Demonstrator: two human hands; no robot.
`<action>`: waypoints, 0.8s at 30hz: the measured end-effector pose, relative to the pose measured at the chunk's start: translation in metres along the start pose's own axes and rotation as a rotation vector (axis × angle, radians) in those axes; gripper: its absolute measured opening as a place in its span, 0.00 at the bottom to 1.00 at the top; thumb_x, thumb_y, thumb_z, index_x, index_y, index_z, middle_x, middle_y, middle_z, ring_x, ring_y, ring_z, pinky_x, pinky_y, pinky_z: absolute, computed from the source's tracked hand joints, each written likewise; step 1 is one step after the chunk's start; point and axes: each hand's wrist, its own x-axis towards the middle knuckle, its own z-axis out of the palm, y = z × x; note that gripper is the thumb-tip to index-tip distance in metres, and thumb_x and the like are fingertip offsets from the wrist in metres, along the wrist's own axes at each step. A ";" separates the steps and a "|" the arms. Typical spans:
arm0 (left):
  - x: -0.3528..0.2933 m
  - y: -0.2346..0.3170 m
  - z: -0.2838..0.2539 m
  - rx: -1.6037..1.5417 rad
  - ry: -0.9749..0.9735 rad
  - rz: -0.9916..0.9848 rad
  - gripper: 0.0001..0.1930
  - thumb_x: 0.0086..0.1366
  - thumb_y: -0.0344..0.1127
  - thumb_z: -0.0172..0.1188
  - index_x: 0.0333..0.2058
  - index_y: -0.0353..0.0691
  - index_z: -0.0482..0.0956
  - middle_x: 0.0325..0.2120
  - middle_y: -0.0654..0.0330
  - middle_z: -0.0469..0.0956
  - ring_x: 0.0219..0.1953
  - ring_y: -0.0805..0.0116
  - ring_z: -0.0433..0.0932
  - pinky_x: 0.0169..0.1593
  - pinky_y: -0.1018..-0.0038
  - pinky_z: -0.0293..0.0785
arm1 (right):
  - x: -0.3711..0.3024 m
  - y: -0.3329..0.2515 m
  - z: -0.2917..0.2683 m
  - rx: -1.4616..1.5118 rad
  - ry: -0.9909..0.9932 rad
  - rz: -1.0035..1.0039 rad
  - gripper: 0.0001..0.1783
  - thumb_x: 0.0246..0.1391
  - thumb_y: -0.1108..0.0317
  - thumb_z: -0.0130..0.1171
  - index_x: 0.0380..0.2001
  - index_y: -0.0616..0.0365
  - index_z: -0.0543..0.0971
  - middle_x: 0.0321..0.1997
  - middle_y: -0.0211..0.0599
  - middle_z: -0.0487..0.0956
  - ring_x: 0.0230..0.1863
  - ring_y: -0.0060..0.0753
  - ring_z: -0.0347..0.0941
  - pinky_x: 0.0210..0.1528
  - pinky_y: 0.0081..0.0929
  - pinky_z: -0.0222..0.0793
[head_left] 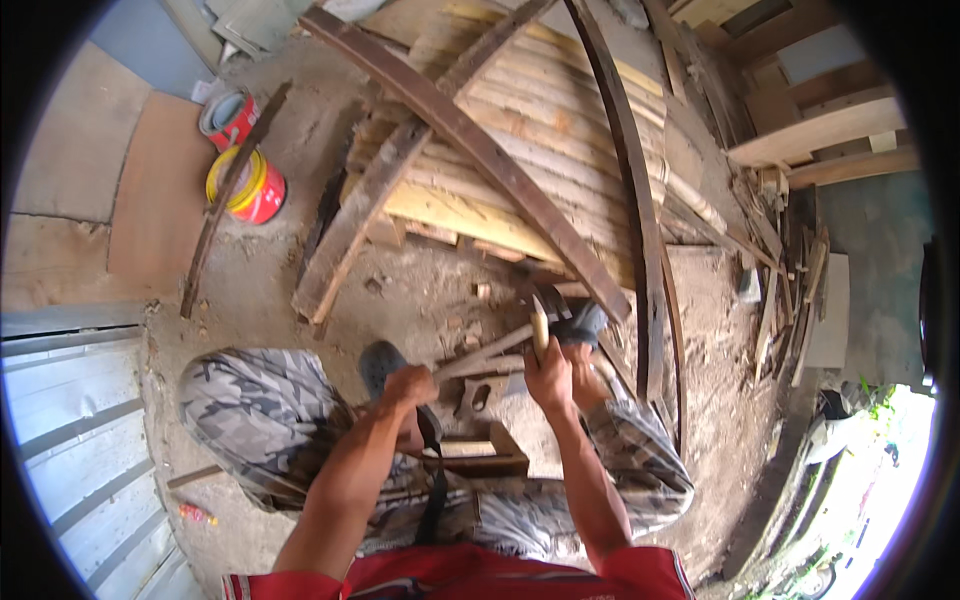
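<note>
My left hand (408, 386) is closed round the near end of a narrow strip of wood (485, 352), which slants away to the right. My right hand (550, 376) grips the pale wooden handle of a hammer (540, 322); its dark head is at the top, close to the strip's far end and my right shoe (582, 322). Between my legs, what looks like a handsaw (482, 395) lies on the ground, its grip facing me. Nearer to me is a wooden frame-like piece (510, 452), partly hidden by a dark strap.
Ahead lies a stack of pale planks (500, 150), with a long dark beam (450, 115) crossing another beam (375, 205) over it. A curved dark beam (630, 170) runs along its right. Two paint cans (262, 195) stand at left; scrap wood (765, 310) lies at right.
</note>
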 end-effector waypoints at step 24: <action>0.006 -0.005 -0.003 0.177 0.282 0.089 0.15 0.55 0.40 0.62 0.38 0.38 0.84 0.38 0.46 0.82 0.44 0.50 0.82 0.48 0.59 0.78 | -0.126 0.005 -0.067 0.369 -0.020 0.465 0.16 0.57 0.59 0.57 0.32 0.65 0.73 0.16 0.39 0.73 0.13 0.31 0.69 0.16 0.33 0.63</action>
